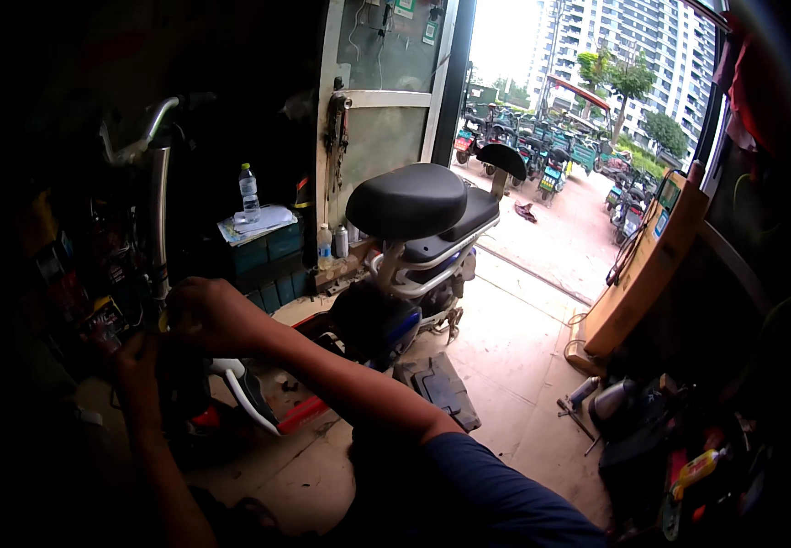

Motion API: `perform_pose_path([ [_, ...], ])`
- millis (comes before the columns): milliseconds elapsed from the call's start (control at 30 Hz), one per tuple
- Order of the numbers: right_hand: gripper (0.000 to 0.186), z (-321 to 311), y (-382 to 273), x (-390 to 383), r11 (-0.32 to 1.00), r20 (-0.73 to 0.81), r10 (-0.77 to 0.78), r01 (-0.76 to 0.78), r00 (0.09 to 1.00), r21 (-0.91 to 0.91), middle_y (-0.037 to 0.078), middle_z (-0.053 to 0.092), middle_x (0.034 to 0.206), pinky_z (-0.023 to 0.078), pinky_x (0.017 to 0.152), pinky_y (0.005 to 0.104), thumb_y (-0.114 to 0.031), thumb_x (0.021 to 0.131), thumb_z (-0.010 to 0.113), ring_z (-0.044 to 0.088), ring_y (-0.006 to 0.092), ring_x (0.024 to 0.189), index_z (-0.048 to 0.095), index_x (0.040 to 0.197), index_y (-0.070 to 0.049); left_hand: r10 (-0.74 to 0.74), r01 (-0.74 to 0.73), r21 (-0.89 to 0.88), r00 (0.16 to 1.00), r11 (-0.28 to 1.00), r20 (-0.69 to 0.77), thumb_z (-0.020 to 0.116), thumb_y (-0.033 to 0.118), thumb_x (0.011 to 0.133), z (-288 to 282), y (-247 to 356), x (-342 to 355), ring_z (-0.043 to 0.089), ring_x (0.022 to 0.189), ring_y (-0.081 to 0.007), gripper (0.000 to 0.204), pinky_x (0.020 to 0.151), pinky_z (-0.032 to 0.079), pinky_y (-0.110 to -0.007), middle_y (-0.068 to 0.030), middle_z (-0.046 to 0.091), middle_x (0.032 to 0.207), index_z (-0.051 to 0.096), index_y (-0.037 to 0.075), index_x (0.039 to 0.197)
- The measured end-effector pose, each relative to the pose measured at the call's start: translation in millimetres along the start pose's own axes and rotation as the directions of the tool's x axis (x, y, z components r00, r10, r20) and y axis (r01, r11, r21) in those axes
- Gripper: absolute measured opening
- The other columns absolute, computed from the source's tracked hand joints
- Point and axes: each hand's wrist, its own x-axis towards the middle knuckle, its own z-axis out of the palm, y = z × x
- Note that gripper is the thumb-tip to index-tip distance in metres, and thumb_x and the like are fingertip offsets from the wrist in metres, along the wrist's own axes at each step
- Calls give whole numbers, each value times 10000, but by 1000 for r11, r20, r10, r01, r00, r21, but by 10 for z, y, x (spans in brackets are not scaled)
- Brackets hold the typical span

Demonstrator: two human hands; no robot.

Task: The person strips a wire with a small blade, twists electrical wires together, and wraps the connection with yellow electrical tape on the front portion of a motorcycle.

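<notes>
A partly stripped electric scooter stands before me, with a black seat (pixel 405 203) and a bare metal steering stem (pixel 160 219) topped by a bent handlebar (pixel 153 121). Both my hands meet at the lower end of the stem. My right hand (pixel 202 315) reaches across from the right, its fingers curled in beside the stem. Just below and to its left, my left hand (pixel 136 358) is raised with fingers bent together. Shadow hides what they grip. Under them sits a white curved body panel (pixel 247 395), next to the red edge of the footboard (pixel 304 416).
A dark flat box (pixel 441 388) lies on the floor beside the scooter. A water bottle (pixel 248 192) stands on papers atop stacked drawers. An orange cabinet (pixel 642 265) leans by the doorway at right. Tools and a yellow bottle (pixel 699 468) crowd the lower right. Scooters are parked outside.
</notes>
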Motion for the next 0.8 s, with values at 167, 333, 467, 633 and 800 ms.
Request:
perform_pose_path([
  [167,337,-92,-8,62,978,49,142,-148,989,149,174,729,974,578,823,364,-184,749,836,724,284,898,723,997,15,32,-31,-116,999,993,4,683,138,955,-60,-83,79,648,1069,-194,249,1036,434,-335,-93,725,1097,736,-10,1147],
  [333,360,-238,-19,32,942,149,193,-225,970,249,145,741,931,569,819,354,-168,749,833,712,219,878,724,1035,22,-15,106,-446,979,889,202,676,116,944,-106,-254,189,668,945,-172,237,899,502,-319,-77,709,1093,714,-3,1146],
  [467,331,-180,115,11,908,135,203,-238,970,346,123,727,908,555,798,327,-158,740,833,689,201,848,731,1007,10,-62,171,-428,965,887,256,642,126,963,-45,188,33,653,939,-153,267,848,512,-321,-65,690,1063,663,10,1202],
  [633,308,-99,177,-57,888,33,171,-168,985,427,98,707,865,534,753,305,-172,725,836,664,181,812,740,962,0,16,33,-254,982,967,189,616,227,1007,-72,244,-103,623,999,-139,333,810,517,-297,-79,650,1133,608,39,1282],
  [800,309,-72,143,-129,844,-13,187,-154,982,514,84,710,837,534,719,318,-181,702,843,667,182,776,730,931,-8,-5,26,-158,991,987,131,607,294,1024,-184,193,-13,631,961,-153,333,806,519,-312,-66,652,1072,620,30,1228],
])
